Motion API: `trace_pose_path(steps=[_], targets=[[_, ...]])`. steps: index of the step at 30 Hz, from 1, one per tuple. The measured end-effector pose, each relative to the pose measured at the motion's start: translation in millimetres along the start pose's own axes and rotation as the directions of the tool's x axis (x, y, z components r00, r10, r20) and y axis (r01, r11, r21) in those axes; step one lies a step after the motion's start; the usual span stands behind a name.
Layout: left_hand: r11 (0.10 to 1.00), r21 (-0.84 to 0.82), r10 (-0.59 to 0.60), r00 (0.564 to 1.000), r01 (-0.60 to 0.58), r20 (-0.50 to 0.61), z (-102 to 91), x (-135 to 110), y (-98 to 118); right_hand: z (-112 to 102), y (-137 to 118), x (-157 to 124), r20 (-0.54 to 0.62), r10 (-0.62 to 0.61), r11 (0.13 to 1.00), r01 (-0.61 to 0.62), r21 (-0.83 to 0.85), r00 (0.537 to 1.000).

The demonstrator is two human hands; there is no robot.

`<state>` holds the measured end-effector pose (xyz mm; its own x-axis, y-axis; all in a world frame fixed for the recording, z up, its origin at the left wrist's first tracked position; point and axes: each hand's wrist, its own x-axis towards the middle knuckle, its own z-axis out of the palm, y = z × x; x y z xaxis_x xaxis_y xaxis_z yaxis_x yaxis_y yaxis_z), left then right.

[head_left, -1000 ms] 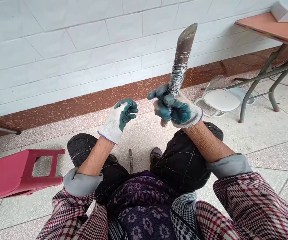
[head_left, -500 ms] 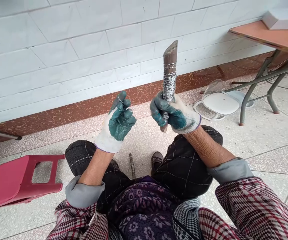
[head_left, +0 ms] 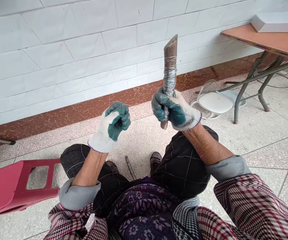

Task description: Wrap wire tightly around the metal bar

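Observation:
My right hand, in a white glove with a green coated palm, is wrapped round the lower part of a wooden stick. The stick stands nearly upright, its top cut at a slant. Silvery thin wire is wound in many turns round its middle. To the left, my left hand, gloved the same way, has its fingers curled closed. A fine bit of the wire shows at its fingertips; the rest of that strand is too thin to follow. On the floor between my feet lies a slimmer, ridged rod.
A red plastic stool is at the left. A brown folding table bears a white box at the right. Beside its legs is a white round-seated chair. A white tiled wall stands in front.
The fingers of my left hand have curled from loosely spread to closed, and the hand has dropped a little to the left. My right hand keeps its grip on the stick.

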<state>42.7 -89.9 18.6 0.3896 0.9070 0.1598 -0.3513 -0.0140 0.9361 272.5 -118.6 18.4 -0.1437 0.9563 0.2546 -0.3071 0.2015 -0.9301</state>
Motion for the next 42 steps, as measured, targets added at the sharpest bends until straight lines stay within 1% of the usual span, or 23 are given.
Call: trace_pose_path(steps=[2,5,7,9,11,12,13,14,16,17,18,19,20,21,22,23,24,26,27,30,36,39,42], targets=[[0.982,0.186,0.019,1.0,-0.022,0.015,-6.0,1.6,4.9,-2.0,-2.6,-1.1,-0.031,0.016,1.0,-0.017,-0.026,0.999],[0.905,0.418,0.071,0.997,-0.078,0.031,-13.9,2.1,13.2,-1.7,-4.0,-3.7,-0.021,0.017,1.0,-0.017,-0.013,1.0],[0.849,0.51,0.149,0.989,-0.141,0.025,-17.1,0.8,18.3,-1.9,-2.7,-4.2,-0.008,0.018,1.0,-0.018,0.011,1.0],[0.772,0.594,0.257,0.966,-0.225,0.031,-18.7,-0.8,22.3,-3.5,-0.8,-3.3,-0.014,0.02,0.999,-0.02,0.032,1.0],[0.717,0.64,0.322,0.945,-0.277,0.049,-19.5,-1.4,23.8,-6.0,0.7,-1.5,-0.023,0.015,0.998,-0.014,0.064,1.0],[0.713,0.641,0.334,0.942,-0.283,0.045,-19.7,-1.3,22.9,-7.2,1.1,-0.5,-0.029,0.015,0.997,-0.012,0.078,0.999],[0.727,0.629,0.339,0.941,-0.274,0.017,-19.6,-1.1,20.6,-8.3,1.1,0.4,-0.033,0.019,0.996,-0.016,0.085,0.999],[0.753,0.606,0.346,0.937,-0.255,-0.037,-19.4,-0.9,16.6,-9.2,0.9,1.2,-0.04,0.029,0.996,-0.025,0.086,0.999],[0.816,0.544,0.349,0.917,-0.196,-0.191,-18.3,-1.1,3.4,-10.6,0.4,2.4,-0.062,0.052,0.996,-0.046,0.081,0.997],[0.844,0.514,0.319,0.913,-0.152,-0.253,-17.4,-1.7,-5.3,-11.2,0.4,2.9,-0.069,0.057,0.995,-0.051,0.085,0.996],[0.87,0.483,0.264,0.921,-0.099,-0.286,-16.2,-2.6,-14.9,-11.9,0.5,3.2,-0.071,0.057,0.994,-0.05,0.096,0.996],[0.886,0.463,0.17,0.948,-0.027,-0.27,-14.8,-3.5,-24.7,-12.5,0.8,3.5,-0.068,0.053,0.993,-0.045,0.112,0.996],[0.896,0.442,0.061,0.974,0.043,-0.219,-13.2,-4.2,-34.1,-13.1,1.4,3.7,-0.062,0.047,0.991,-0.038,0.129,0.997],[0.908,0.408,-0.04,0.988,0.098,-0.148,-11.4,-4.6,-42.4,-13.6,2.1,3.7,-0.056,0.041,0.989,-0.033,0.143,0.998],[0.922,0.363,-0.12,0.991,0.135,-0.063,-9.3,-4.4,-49.1,-14.0,2.9,3.8,-0.051,0.037,0.987,-0.029,0.156,0.998],[0.94,0.305,-0.171,0.985,0.155,0.025,-7.0,-3.6,-53.9,-14.2,3.7,3.7,-0.047,0.032,0.986,-0.024,0.166,0.998],[0.957,0.24,-0.195,0.975,0.165,0.104,-4.5,-2.3,-56.7,-14.2,4.4,3.7,-0.043,0.028,0.984,-0.02,0.176,0.999],[0.976,0.127,-0.2,0.956,0.176,0.213,0.9,1.1,-57.1,-13.3,5.3,3.4,-0.036,0.022,0.98,-0.015,0.197,0.999],[0.979,0.092,-0.2,0.951,0.183,0.236,3.7,2.7,-55.5,-12.5,5.4,3.3,-0.036,0.019,0.978,-0.011,0.21,0.999],[0.979,0.062,-0.202,0.95,0.192,0.238,11.2,4.1,-48.1,-9.7,4.6,3.3,-0.036,0.01,0.97,-0.001,0.242,0.999],[0.992,0.072,-0.122,0.956,0.106,0.268,17.0,-0.8,-40.3,-5.4,4.6,4.9,-0.022,-0.001,0.965,0.007,0.264,1.0],[0.992,0.1,-0.101,0.939,0.072,0.329,16.2,-0.4,-36.4,-4.5,6.5,4.9,-0.01,0.017,0.96,-0.013,0.278,1.0],[0.976,0.215,-0.105,0.915,0.02,0.39,17.9,1.0,-29.7,-4.4,8.1,4.5,-0.013,0.044,0.969,-0.039,0.244,0.999]])
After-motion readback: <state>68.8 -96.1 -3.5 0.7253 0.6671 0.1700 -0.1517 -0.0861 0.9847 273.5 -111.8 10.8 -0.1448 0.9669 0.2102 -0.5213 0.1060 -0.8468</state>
